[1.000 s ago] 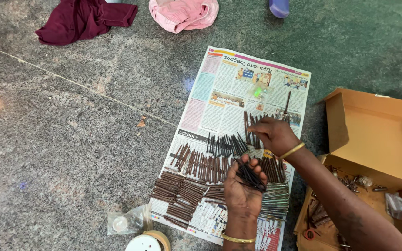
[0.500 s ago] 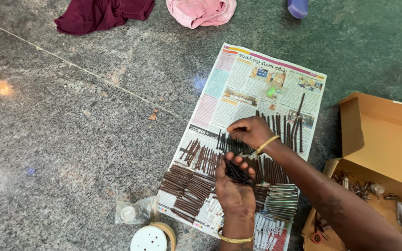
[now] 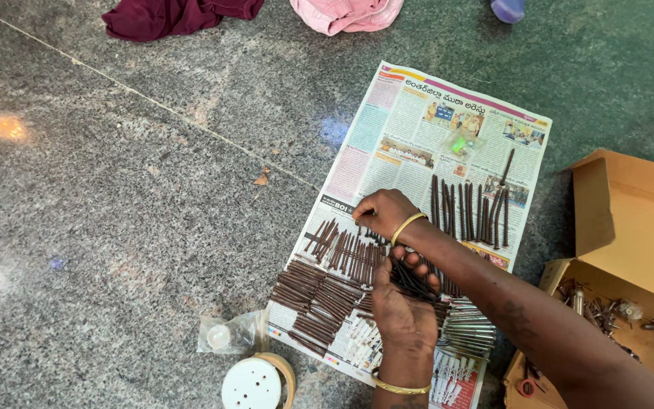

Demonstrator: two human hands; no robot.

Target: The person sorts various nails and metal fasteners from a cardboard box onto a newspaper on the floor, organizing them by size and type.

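Left hand (image 3: 403, 307) cupped palm-up around a loose bundle of dark sticks (image 3: 410, 279), right hand (image 3: 382, 213) reaching across it with fingertips pinched at the upper edge of the stick rows (image 3: 342, 257) on the newspaper (image 3: 387, 151), whether around one stick cannot be told. Could easily spill from the slack left-hand bundle onto the ordered rows below, or get knocked askew by the right forearm crossing low over the upright sticks (image 3: 469, 212). Beyond, an open cardboard box (image 3: 630, 220) near the paper's right edge
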